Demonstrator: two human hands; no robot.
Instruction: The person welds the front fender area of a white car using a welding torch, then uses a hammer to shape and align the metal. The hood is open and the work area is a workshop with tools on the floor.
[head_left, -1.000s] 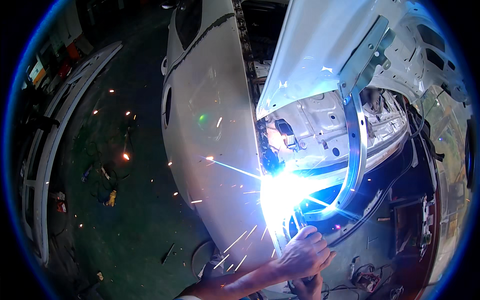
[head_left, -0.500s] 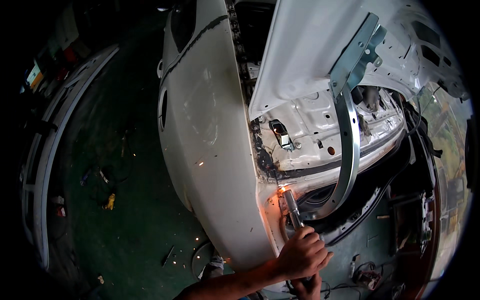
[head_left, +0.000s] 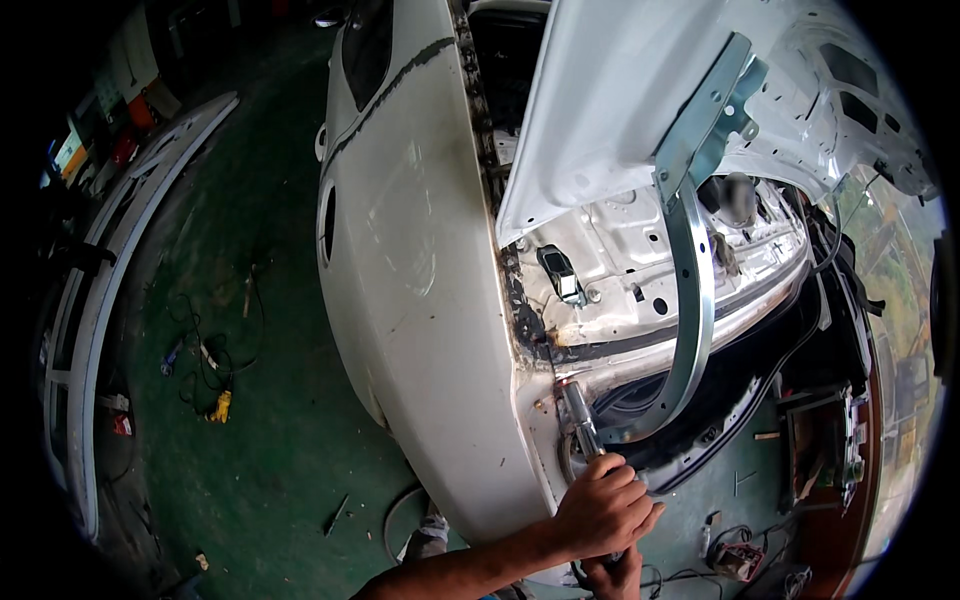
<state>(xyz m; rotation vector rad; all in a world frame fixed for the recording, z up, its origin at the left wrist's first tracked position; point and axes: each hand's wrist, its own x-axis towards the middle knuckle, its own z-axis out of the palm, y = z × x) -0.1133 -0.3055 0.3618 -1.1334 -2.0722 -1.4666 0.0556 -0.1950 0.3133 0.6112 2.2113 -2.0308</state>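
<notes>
Left hand wrapped tight round the welding torch, fingers closed on its grip. Right hand sits just below the left, mostly hidden, can't tell its grip. Torch tip points up & away from the hands, touching the seam on the white car body. Raised trunk lid well above the hands, curved metal hinge arm just right of the torch. Cables & yellow tool on the green floor, far left of the hands.

My left hand is closed in a fist, knuckles up, its forearm entering from the lower edge and angling up to the right. My right hand sits just beneath it, mostly hidden, fingers curled.
</notes>
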